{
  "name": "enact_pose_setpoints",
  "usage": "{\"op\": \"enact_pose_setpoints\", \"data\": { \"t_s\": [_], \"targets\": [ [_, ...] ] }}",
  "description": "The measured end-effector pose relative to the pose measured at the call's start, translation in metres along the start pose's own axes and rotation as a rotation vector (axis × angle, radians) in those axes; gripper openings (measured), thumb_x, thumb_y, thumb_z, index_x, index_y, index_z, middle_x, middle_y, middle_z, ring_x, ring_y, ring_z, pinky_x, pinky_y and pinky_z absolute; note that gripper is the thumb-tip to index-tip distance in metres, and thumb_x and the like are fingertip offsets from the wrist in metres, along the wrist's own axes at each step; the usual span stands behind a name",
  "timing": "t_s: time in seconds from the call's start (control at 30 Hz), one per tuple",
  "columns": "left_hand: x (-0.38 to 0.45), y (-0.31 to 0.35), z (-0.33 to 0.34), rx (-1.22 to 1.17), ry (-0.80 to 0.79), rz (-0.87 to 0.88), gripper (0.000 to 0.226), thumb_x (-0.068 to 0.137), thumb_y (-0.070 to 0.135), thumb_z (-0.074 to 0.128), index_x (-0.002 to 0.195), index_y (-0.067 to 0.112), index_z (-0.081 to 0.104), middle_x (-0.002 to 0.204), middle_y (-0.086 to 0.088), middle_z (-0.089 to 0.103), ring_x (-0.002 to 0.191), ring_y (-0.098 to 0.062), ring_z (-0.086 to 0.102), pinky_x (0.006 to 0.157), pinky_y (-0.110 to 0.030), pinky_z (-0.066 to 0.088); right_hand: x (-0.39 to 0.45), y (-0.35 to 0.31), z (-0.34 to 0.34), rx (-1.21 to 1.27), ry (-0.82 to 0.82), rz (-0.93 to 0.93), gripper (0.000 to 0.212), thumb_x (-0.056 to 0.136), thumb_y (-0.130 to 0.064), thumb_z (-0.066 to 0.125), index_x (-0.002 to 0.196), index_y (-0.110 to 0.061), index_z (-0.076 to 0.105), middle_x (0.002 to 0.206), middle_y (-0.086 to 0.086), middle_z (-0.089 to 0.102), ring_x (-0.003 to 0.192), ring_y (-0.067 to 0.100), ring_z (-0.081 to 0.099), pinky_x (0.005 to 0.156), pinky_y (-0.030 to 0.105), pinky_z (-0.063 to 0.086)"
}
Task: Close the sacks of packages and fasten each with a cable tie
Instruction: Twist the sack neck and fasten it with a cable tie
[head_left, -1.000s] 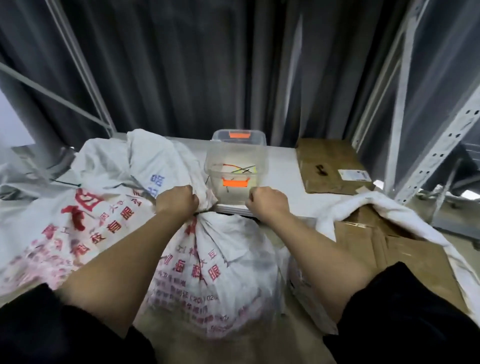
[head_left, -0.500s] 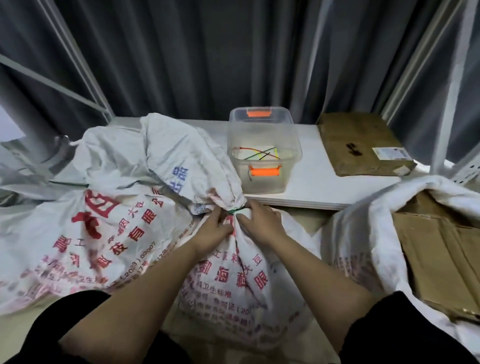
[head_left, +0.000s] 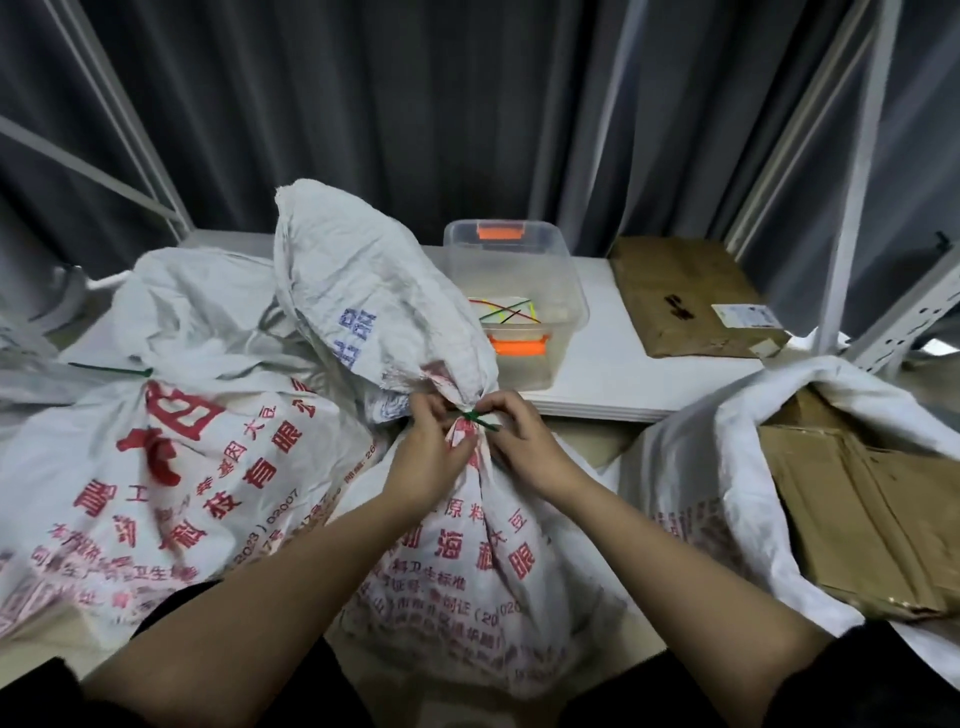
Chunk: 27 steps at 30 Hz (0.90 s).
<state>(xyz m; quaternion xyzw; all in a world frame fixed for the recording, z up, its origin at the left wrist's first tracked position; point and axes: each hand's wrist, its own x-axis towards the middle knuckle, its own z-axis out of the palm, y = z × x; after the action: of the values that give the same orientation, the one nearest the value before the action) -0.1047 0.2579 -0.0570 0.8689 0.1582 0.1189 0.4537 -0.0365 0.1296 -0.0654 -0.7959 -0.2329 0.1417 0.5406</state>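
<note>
Green cable tie (head_left: 480, 420) between fingers (head_left: 497, 415)

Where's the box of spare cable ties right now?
The clear box sits centre-back on the white shelf, just behind the gathered sack neck, left of the brown parcel.

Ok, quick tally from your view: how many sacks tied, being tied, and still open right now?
Tied with a green cable tie: 1, the left sack, tie
Being tied: 1, the middle sack, its green tie pinched by the left hand and right hand
Still open: 1, the right sack, cardboard packages showing
Total: 3 sacks
</note>
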Motion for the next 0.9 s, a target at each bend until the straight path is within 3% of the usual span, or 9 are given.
{"op": "enact_pose_setpoints", "data": {
  "t_s": [0.07, 0.17, 0.33, 0.43, 0.5, 0.57, 0.67, 0.8, 0.9],
  "targets": [
    [0.000, -0.003, -0.001, 0.148, -0.018, 0.119, 0.037, 0.089, 0.025, 0.062, 0.104, 0.020, 0.029, 0.101, -0.008, 0.063, 0.091, -0.029, 0.062, 0.072, -0.039, 0.047, 0.002, -0.001, -0.003, 0.078, -0.017, 0.020, 0.044, 0.085, 0.002, 0.049, 0.094, -0.040, 0.058, 0.118, 0.004, 0.057, 0.113, 0.012, 0.051, 0.098, 0.028, 0.039],
    [0.007, -0.006, -0.004, 0.161, -0.121, 0.170, 0.035, 0.090, 0.025, 0.061, 0.115, 0.030, 0.038, 0.109, 0.003, 0.064, 0.099, -0.016, 0.062, 0.080, -0.039, 0.050, 0.004, 0.006, -0.004, 0.045, -0.007, -0.006, 0.041, 0.077, -0.010, 0.046, 0.096, -0.045, 0.058, 0.118, -0.003, 0.059, 0.116, 0.010, 0.052, 0.102, 0.030, 0.039],
    [0.017, -0.003, 0.003, -0.314, -0.180, -0.059, 0.035, 0.085, 0.004, 0.065, 0.107, 0.028, 0.053, 0.097, 0.002, 0.062, 0.092, -0.010, 0.060, 0.074, -0.020, 0.046, 0.010, 0.008, -0.016, -0.178, 0.010, -0.016, 0.032, 0.088, -0.015, 0.048, 0.100, -0.043, 0.058, 0.116, -0.013, 0.061, 0.111, 0.004, 0.054, 0.093, 0.028, 0.044],
    [0.018, 0.005, 0.011, -0.532, -0.132, -0.218, 0.038, 0.080, -0.010, 0.064, 0.108, 0.015, 0.058, 0.090, -0.007, 0.062, 0.081, -0.012, 0.059, 0.066, -0.015, 0.049, 0.013, 0.008, -0.024, -0.356, -0.017, -0.077, 0.022, 0.090, -0.020, 0.055, 0.106, -0.034, 0.059, 0.115, -0.008, 0.058, 0.105, 0.006, 0.052, 0.088, 0.027, 0.041],
    [0.019, 0.007, 0.012, -0.569, -0.129, -0.242, 0.039, 0.079, -0.013, 0.063, 0.110, 0.010, 0.059, 0.083, -0.005, 0.060, 0.072, -0.007, 0.058, 0.063, -0.014, 0.048, 0.017, 0.007, -0.027, -0.300, -0.080, -0.082, 0.022, 0.088, -0.017, 0.059, 0.101, -0.035, 0.058, 0.112, -0.003, 0.058, 0.106, 0.009, 0.052, 0.091, 0.028, 0.040],
    [0.021, 0.004, 0.009, -0.494, -0.130, -0.171, 0.037, 0.079, -0.012, 0.062, 0.106, 0.013, 0.058, 0.075, -0.002, 0.058, 0.063, 0.000, 0.057, 0.061, -0.012, 0.045, 0.021, 0.004, -0.027, -0.169, -0.132, -0.095, 0.027, 0.086, -0.012, 0.060, 0.095, -0.037, 0.057, 0.109, -0.001, 0.061, 0.109, 0.012, 0.051, 0.094, 0.027, 0.039],
    [0.019, -0.001, 0.006, -0.279, -0.101, -0.033, 0.040, 0.081, -0.002, 0.064, 0.099, 0.031, 0.053, 0.075, 0.007, 0.057, 0.070, -0.004, 0.057, 0.066, -0.021, 0.045, 0.023, 0.000, -0.023, -0.136, -0.132, -0.067, 0.025, 0.085, -0.013, 0.061, 0.092, -0.037, 0.059, 0.109, 0.001, 0.061, 0.110, 0.016, 0.051, 0.096, 0.029, 0.039],
    [0.016, -0.008, 0.009, -0.082, -0.065, 0.069, 0.037, 0.082, 0.017, 0.066, 0.103, 0.043, 0.049, 0.084, 0.011, 0.061, 0.082, -0.012, 0.062, 0.076, -0.041, 0.052, 0.021, -0.006, -0.020, -0.406, -0.112, 0.010, 0.015, 0.092, -0.022, 0.054, 0.099, -0.035, 0.055, 0.108, 0.000, 0.050, 0.094, 0.017, 0.055, 0.083, 0.031, 0.043],
    [0.013, -0.008, 0.007, -0.023, -0.052, 0.073, 0.038, 0.082, 0.019, 0.066, 0.108, 0.041, 0.049, 0.087, 0.012, 0.062, 0.086, -0.010, 0.062, 0.076, -0.042, 0.051, 0.020, -0.011, -0.020, -0.500, -0.133, 0.000, 0.009, 0.094, -0.024, 0.054, 0.101, -0.029, 0.056, 0.101, -0.002, 0.047, 0.086, 0.016, 0.054, 0.074, 0.029, 0.039]
  ]
}}
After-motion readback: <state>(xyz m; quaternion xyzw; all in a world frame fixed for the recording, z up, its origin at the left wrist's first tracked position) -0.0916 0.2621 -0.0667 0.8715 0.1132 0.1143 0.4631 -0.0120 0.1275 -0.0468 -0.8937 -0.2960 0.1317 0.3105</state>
